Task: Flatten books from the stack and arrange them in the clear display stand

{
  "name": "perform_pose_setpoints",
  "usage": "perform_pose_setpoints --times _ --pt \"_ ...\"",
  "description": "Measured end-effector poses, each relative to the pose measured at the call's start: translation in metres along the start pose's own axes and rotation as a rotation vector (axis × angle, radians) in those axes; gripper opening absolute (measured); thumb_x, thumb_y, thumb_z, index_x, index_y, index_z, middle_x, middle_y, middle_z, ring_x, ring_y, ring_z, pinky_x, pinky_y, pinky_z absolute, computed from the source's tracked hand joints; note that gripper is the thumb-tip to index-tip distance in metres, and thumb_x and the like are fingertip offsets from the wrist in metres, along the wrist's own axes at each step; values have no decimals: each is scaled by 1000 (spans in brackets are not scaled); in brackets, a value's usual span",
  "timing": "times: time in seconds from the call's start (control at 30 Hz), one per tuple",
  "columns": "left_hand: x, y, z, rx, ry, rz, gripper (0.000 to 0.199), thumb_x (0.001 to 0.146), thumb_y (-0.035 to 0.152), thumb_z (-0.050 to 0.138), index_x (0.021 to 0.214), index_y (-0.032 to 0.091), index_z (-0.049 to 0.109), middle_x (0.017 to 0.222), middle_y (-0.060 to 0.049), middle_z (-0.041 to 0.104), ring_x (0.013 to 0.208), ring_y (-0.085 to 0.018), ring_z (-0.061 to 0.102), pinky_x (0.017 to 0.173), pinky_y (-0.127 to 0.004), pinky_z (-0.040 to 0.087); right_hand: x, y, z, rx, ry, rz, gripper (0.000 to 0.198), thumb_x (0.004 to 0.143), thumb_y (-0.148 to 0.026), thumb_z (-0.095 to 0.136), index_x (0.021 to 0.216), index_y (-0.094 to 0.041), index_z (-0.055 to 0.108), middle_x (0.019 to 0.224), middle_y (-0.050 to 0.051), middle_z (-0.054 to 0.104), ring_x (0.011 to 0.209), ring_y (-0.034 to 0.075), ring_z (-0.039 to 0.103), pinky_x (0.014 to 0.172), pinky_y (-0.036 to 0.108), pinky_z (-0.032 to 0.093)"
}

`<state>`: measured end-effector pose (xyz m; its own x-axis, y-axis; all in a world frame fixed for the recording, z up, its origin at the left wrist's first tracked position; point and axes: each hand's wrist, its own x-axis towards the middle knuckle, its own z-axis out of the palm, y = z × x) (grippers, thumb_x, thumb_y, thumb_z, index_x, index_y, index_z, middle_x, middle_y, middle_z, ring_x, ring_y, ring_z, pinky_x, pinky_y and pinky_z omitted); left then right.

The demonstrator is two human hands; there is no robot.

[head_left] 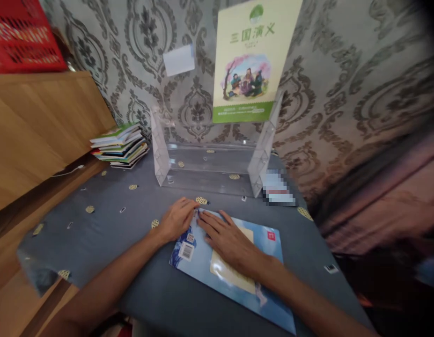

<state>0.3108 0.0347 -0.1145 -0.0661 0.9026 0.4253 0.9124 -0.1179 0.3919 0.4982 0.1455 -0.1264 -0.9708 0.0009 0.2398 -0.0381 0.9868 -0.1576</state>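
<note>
A blue book (269, 299) lies flat on the cloth, back cover up, with a barcode (186, 251) near its left edge and a pale panel in the middle. My left hand (178, 217) is at the book's far left corner, its fingers bent together over the edge; the fingertips are partly hidden. Across the cover rests my right hand (231, 238), palm down, fingers stretched towards that same corner. Just beyond both hands stands a clear plastic rack (209, 164) with tiers. A pale green and yellow book (250, 61) stands upright at the rack's upper right.
A stack of books (121, 145) sits at the back left beside a wooden cabinet (37, 131), which carries a red basket (23, 37). Right of the rack lies a blurred-out item (278, 187). Grey patterned cloth (107, 234) covers the table; a patterned wall (325, 84) rises behind.
</note>
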Motion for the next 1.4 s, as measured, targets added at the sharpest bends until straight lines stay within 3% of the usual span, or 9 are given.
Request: perform_pose_setpoints --times 0.13,0.3,0.77,0.97,1.07,1.27,1.4 --pt "-2 -7 -1 -157 1 -133 35 99 19 36 126 20 58 109 -7 73 105 -21 65 98 -37 50 1 -6 -13 32 -85 43 42 106 -26 38 146 -17 49 155 15 47 146 28 41 120 59 33" --pt "0 -10 -3 -239 1 -246 35 99 25 38 128 18 55 106 -7 75 98 -21 70 95 -36 52 1 -8 -18 22 -118 65 42 106 -26 41 146 -18 48 156 13 46 147 27 39 121 58 32" --pt "1 -7 -7 -163 -16 -223 32 98 26 39 125 19 55 105 -5 76 97 -21 69 91 -34 52 -2 -9 -21 81 -99 103 42 106 -32 43 146 -20 47 157 11 45 148 24 39 122 58 28" --pt "3 -10 -10 -212 -28 -265 35 98 26 40 128 19 54 104 -5 77 87 -20 70 84 -33 52 1 -6 -21 65 -125 79 42 106 -30 42 146 -18 47 158 12 44 148 25 37 123 58 26" --pt "3 -14 -9 -252 -26 -275 35 97 27 40 128 18 54 104 -5 77 84 -19 70 82 -32 52 4 -13 -23 89 -134 3 39 107 -30 41 144 -20 50 155 10 48 148 23 38 124 56 25" --pt "3 -18 -7 -314 -27 -264 36 96 27 41 126 16 55 101 -5 76 83 -17 68 79 -29 50 6 -55 -26 193 -190 -317 38 107 -32 42 137 -15 57 148 9 57 146 20 41 126 49 24" --pt "4 -18 -8 -354 -33 -291 35 95 25 40 126 17 56 100 -4 76 85 -17 67 81 -29 50 6 -66 -24 223 -196 -374 36 105 -31 47 136 -15 58 147 10 58 145 19 43 127 45 22"
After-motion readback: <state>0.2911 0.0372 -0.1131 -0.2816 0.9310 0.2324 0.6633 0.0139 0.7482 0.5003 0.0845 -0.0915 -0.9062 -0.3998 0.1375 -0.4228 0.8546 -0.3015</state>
